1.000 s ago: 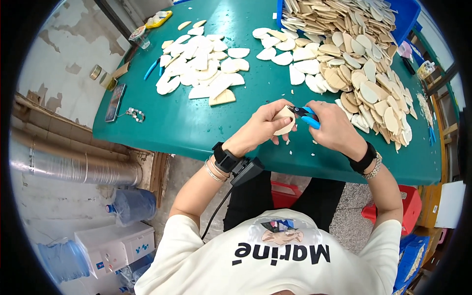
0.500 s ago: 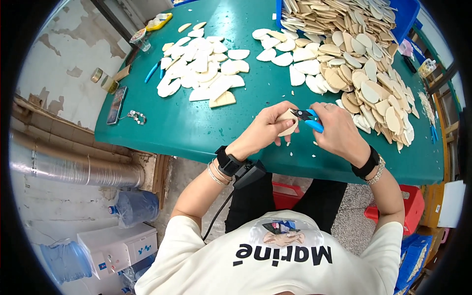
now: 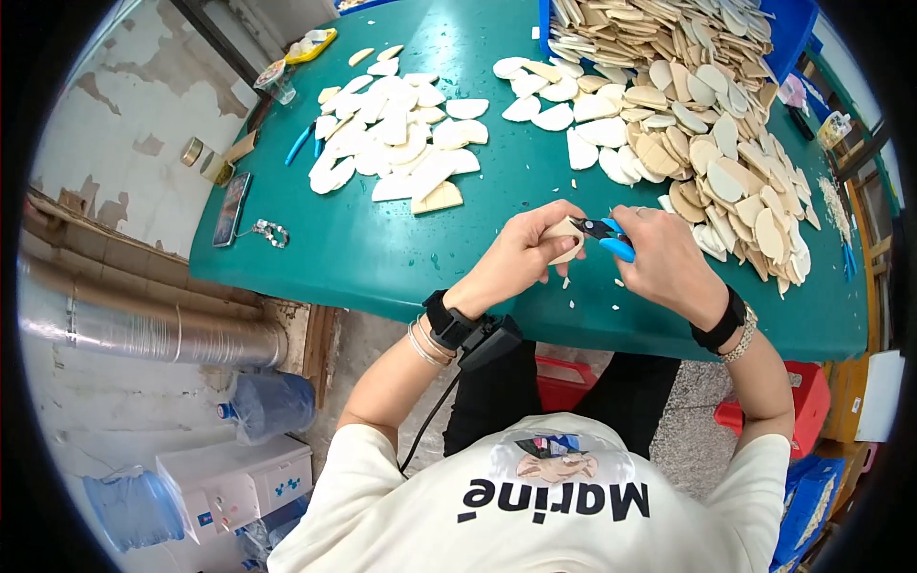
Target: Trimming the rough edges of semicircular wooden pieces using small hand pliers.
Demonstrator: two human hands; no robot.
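Note:
Between the thumb and fingers of my left hand is a flat, cream-coloured rounded piece. My right hand grips blue-handled nippers, whose dark jaws meet the upper right edge of that piece. Both hands are over the near side of the green table. Tiny pale scraps lie below them. Beyond my left hand spreads a loose pile of white, half-round flat pieces. To the far right is a larger heap of tan and white flat pieces, some spilling from a blue bin.
A second blue-handled tool lies left of the white pile. Near the table's left edge are a phone, a beaded strand and a plastic cup. A yellow tray sits at the back left. Red stools stand under the table.
The whole view has shifted slightly. The nippers stay at the edge of the cream piece, and my hands hold nearly the same pose.

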